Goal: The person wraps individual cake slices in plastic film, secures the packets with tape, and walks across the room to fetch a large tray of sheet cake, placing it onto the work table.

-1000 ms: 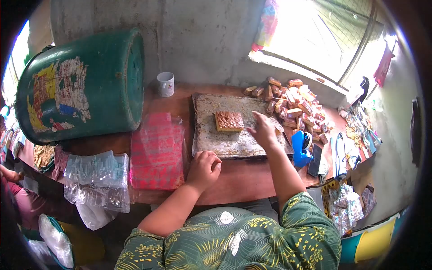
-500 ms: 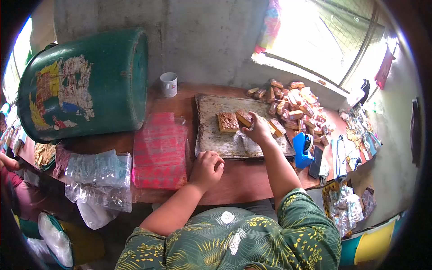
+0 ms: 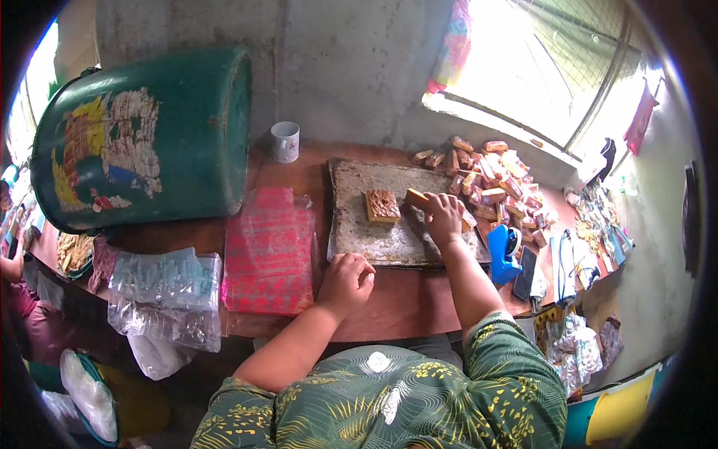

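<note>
My right hand (image 3: 446,218) is closed on a slice of brown-topped cake (image 3: 417,199), tilted over the tray (image 3: 351,243). Part of another slice (image 3: 468,221) shows just beyond that hand. To its left, a thicker block of cake (image 3: 383,205) lies on the worn metal tray. My left hand (image 3: 347,281) rests with curled fingers at the tray's front left corner, and nothing shows in it. Beside it lie flat red-printed plastic wrappers (image 3: 269,258).
Wrapped cake bars (image 3: 493,176) are heaped behind the tray. A blue tape dispenser (image 3: 502,254) and a phone (image 3: 525,271) stand to the right. A white mug (image 3: 285,142), a big green drum (image 3: 149,142) and clear plastic bags (image 3: 164,292) occupy the left. Another person's arm (image 3: 13,258) shows far left.
My right hand has drawn slightly right and turned, with the cake slice now away from the thicker block. My left hand has stayed in place.
</note>
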Available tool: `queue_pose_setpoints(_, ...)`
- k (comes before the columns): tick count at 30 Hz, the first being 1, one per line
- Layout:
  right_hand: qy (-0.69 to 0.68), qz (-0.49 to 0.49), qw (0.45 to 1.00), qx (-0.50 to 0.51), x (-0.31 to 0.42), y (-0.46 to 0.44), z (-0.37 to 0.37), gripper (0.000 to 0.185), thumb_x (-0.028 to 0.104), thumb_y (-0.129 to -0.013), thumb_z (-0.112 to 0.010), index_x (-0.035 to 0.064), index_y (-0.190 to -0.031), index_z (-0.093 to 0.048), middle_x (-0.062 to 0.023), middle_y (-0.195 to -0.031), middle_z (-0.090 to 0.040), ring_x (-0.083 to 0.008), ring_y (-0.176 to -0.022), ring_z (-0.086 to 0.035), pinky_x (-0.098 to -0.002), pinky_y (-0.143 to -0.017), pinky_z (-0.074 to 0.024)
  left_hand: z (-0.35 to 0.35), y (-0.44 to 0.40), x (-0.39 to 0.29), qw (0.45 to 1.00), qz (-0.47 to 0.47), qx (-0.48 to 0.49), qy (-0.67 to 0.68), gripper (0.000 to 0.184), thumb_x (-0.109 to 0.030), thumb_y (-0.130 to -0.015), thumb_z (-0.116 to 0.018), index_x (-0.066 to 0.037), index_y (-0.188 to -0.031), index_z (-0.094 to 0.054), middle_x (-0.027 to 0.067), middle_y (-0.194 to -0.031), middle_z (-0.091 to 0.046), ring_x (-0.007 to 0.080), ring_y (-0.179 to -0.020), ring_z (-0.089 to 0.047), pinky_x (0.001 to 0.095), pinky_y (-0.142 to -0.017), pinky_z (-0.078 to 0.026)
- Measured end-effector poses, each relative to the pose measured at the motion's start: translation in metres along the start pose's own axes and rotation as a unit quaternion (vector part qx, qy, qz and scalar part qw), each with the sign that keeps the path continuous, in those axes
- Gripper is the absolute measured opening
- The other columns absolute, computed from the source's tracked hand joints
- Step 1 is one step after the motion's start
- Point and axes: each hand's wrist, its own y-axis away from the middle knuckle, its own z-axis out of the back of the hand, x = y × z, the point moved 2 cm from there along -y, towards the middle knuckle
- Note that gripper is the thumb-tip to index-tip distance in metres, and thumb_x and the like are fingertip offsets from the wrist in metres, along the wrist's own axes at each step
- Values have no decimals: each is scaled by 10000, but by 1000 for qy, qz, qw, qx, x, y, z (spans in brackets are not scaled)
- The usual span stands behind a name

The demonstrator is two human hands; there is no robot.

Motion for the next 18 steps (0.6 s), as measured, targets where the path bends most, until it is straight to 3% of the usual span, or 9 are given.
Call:
queue_pose_setpoints(6,-98,-95,990,40,-4,0,11,624,170,-765,-789,207,-1349,-573,-67,-1196,-647,-318,-1216,-542,-481,-1057,-395,-3,1,3,1000,-2,-4,3,48,-130,-839,-702,-90,-865,-700,98,-998,-663,331,-1061,-598,447,-969,-487)
queue_pose_setpoints(10,-95,-161,974,131,4,-11,19,719,245,-793,-825,193,-1440,-516,-103,-1317,-626,-327,-1300,-504,-472,-1103,-393,0,0,1,1000,14,11,7,55,-135,-842,-701,-91,-875,-706,101,-1015,-665,330,-1070,-598,449,-973,-485)
queue_pose_setpoints(11,-45,-130,987,78,7,-11,16,756,285,-811,-827,184,-1477,-486,-124,-1349,-604,-330,-1335,-486,-467,-1131,-377,0,0,0,1000,12,12,4,56,-136,-844,-701,-91,-878,-707,101,-1020,-665,330,-1071,-598,450,-974,-485)
queue_pose_setpoints(14,-85,-78,989,90,43,-25,38,778,327,-818,-826,169,-1491,-469,-133,-1394,-577,-332,-1357,-476,-462,-1149,-365,2,-2,0,1000,9,8,-4,58,-140,-850,-700,-94,-884,-708,101,-1033,-663,329,-1075,-598,451,-977,-484)
queue_pose_setpoints(16,-188,-51,960,201,57,-31,33,849,440,-802,-835,154,-1501,-448,-143,-1352,-630,-337,-1340,-517,-468,-1150,-365,3,-1,-4,1000,15,4,-5,59,-143,-852,-702,-95,-885,-707,99,-1038,-661,328,-1077,-598,450,-981,-484)
queue_pose_setpoints(18,-156,-27,962,222,70,-34,30,877,475,-781,-844,154,-1496,-450,-139,-1332,-649,-349,-1317,-544,-483,-1134,-382,4,-1,-4,1000,16,10,-7,58,-143,-854,-702,-96,-887,-706,101,-1040,-660,327,-1081,-597,447,-981,-484)
